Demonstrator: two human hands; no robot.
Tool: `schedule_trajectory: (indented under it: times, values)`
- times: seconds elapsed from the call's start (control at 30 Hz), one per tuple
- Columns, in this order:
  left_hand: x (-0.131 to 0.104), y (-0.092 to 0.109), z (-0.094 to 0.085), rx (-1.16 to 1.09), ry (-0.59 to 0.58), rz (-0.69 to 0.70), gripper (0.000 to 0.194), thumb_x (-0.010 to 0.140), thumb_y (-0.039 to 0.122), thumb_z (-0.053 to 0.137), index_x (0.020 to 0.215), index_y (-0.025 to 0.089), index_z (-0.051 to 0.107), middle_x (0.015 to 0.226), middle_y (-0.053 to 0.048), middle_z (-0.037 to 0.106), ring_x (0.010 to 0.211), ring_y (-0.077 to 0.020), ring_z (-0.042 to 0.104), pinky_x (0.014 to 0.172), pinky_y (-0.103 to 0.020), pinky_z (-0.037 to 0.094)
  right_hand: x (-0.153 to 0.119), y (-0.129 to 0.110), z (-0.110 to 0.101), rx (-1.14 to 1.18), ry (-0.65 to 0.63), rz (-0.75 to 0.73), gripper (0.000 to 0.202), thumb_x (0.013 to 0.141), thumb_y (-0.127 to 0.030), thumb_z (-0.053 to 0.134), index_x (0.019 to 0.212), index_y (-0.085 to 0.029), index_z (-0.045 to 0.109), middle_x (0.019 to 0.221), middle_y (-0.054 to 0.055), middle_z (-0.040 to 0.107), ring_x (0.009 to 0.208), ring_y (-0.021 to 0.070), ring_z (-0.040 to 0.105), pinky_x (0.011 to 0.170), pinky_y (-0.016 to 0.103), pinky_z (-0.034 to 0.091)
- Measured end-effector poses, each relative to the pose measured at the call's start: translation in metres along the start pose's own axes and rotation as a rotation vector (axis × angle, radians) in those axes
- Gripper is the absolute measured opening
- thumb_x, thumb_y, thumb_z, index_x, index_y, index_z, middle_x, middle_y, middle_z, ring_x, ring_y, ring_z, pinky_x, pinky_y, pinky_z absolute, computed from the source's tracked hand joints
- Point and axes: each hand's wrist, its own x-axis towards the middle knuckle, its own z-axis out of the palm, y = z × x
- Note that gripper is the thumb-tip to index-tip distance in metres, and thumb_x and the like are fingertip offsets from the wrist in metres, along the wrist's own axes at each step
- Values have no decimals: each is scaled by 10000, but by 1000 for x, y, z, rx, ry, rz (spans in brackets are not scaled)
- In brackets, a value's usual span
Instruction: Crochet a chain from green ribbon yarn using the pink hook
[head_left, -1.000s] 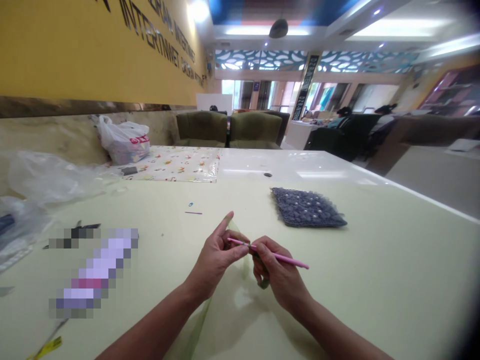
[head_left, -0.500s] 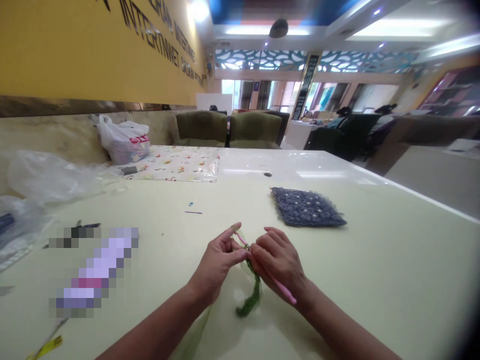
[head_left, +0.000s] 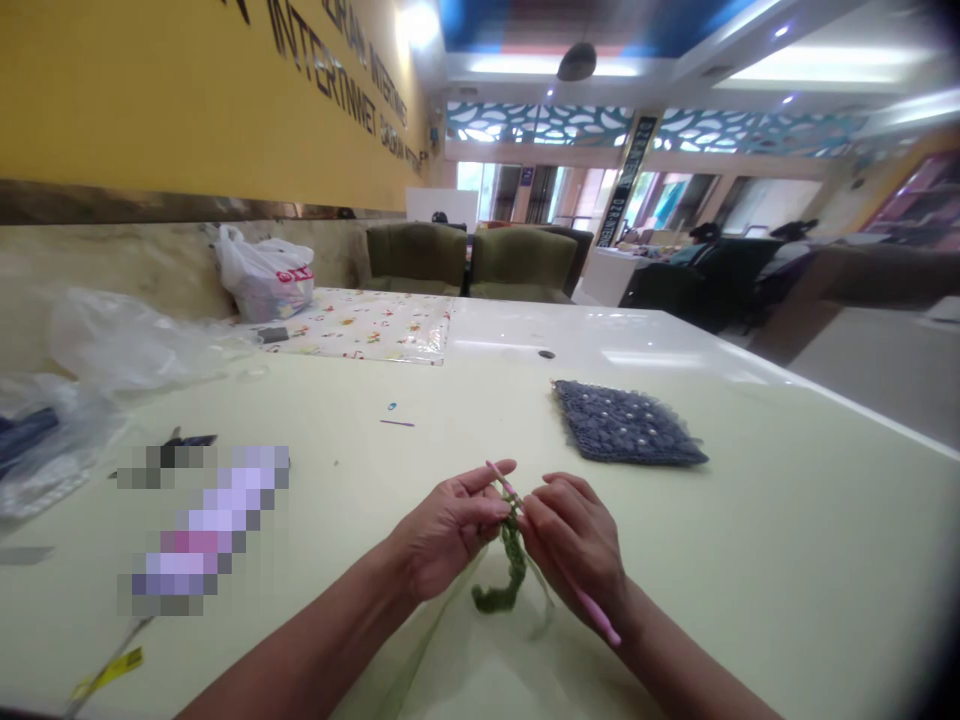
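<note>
My left hand (head_left: 461, 525) pinches the top of a narrow green crocheted strip (head_left: 514, 570), its index finger stretched out beside the hook's tip. The strip hangs down between my hands and curls to the left at its lower end. In my right hand (head_left: 577, 530) is a pink crochet hook (head_left: 598, 614), its handle sticking out below the palm and its tip pointing up to the left. The fingertips of both hands nearly meet at the stitches. Pale green thread (head_left: 431, 640) runs down toward the near table edge.
A dark blue beaded crocheted piece (head_left: 628, 423) lies right of centre. A needle (head_left: 397, 422) and small blue clip (head_left: 392, 406) lie beyond my hands. Plastic bags (head_left: 135, 345), a pixelated purple item (head_left: 217, 525) and a white bag (head_left: 266, 275) stand left. Chairs are behind the table.
The view has shifted slightly, moving the table items right. The hook's tip now shows higher above the stitches, and its handle reaches lower. The green strip's lower end curls more to the left.
</note>
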Motion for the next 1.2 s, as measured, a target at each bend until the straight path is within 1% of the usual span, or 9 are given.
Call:
schedule_trajectory:
  times: [0.3, 0.43, 0.6, 0.67, 0.77, 0.87, 0.97, 1.07, 1.2]
  values:
    - [0, 16, -7, 7, 51, 85, 510, 673, 27, 663, 1176, 104, 647, 708, 12, 572, 647, -70, 491, 677, -202, 396, 2, -4, -5, 280, 48, 154, 185, 831, -43, 544, 880, -215, 590, 701, 23, 585, 713, 184, 579, 714, 356, 499]
    - [1, 19, -8, 57, 60, 104, 465, 679, 56, 651, 1143, 82, 671, 725, -21, 607, 654, -87, 507, 688, -226, 402, 4, -3, -13, 494, -18, 398, 148, 899, -139, 511, 799, -209, 597, 755, 51, 614, 741, 193, 602, 636, 314, 472]
    - [3, 8, -7, 159, 35, 133, 456, 681, 97, 731, 1134, 117, 686, 738, -5, 628, 689, -92, 532, 764, -252, 399, 1, 3, -10, 793, -96, 716, 302, 954, -287, 473, 686, -200, 582, 605, 12, 537, 636, 168, 533, 586, 289, 422]
    - [3, -2, -6, 217, 17, 157, 474, 680, 129, 764, 1147, 145, 683, 797, -14, 665, 764, -116, 569, 838, -280, 400, -1, 5, -7, 732, -111, 665, 254, 947, -285, 489, 739, -200, 607, 637, 13, 557, 614, 153, 515, 570, 277, 419]
    - [2, -14, -2, 252, 7, 204, 452, 689, 193, 787, 1129, 167, 689, 901, -43, 700, 873, -161, 601, 920, -334, 400, -3, 5, -4, 458, -57, 444, 100, 899, -220, 556, 880, -207, 653, 793, 50, 632, 721, 174, 578, 650, 298, 474]
    - [2, -21, 2, 296, 20, 287, 397, 720, 235, 769, 1104, 166, 695, 947, -65, 700, 935, -200, 604, 926, -366, 419, -5, 2, -1, 300, -6, 363, 174, 878, -183, 578, 1019, -228, 669, 910, 65, 678, 877, 209, 619, 804, 348, 497]
    - [2, -24, 4, 408, 60, 368, 349, 754, 234, 731, 1094, 165, 695, 932, -67, 686, 922, -209, 597, 901, -372, 438, -7, -7, 7, 470, -23, 583, 205, 932, -226, 513, 1087, -245, 647, 945, 52, 685, 848, 190, 637, 784, 327, 513]
    - [2, -24, 5, 522, 48, 395, 330, 801, 239, 677, 1124, 178, 684, 903, -57, 673, 871, -199, 592, 869, -366, 445, -9, -17, 16, 744, 6, 893, 217, 956, -335, 490, 1101, -229, 612, 770, 17, 644, 609, 138, 578, 563, 257, 488]
    - [0, -19, 3, 528, 22, 393, 303, 889, 325, 551, 1111, 179, 697, 984, -71, 687, 997, -230, 579, 957, -392, 399, -7, -16, 14, 789, 30, 1004, 234, 927, -412, 534, 981, -208, 636, 570, -34, 533, 475, 101, 458, 438, 210, 374]
